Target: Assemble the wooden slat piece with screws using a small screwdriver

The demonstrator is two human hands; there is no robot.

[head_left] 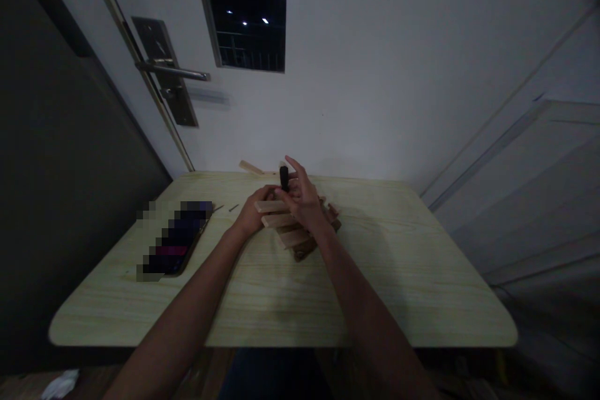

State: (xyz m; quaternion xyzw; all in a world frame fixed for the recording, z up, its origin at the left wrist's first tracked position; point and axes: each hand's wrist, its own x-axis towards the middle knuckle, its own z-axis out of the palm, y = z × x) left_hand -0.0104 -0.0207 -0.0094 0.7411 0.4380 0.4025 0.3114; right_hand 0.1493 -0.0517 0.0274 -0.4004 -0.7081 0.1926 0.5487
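A slatted wooden piece (294, 238) rests on the table, its pale strips fanned out over a darker brown base. Around its far left side curls my left hand (254, 211), gripping it; the fingertips are partly hidden. My right hand (304, 200) reaches over the top of the wood. Its thumb and lower fingers close about a black-handled screwdriver (284, 177) that stands upright, while the index finger is lifted away. The screwdriver's tip is hidden behind the hand and the slats.
A phone (180, 240) with a blurred screen lies at the left of the table (398, 300). Near it are small thin metal pieces (233, 207), perhaps screws. A loose wooden strip (250, 167) lies at the back edge, against a white door with a metal handle (182, 73).
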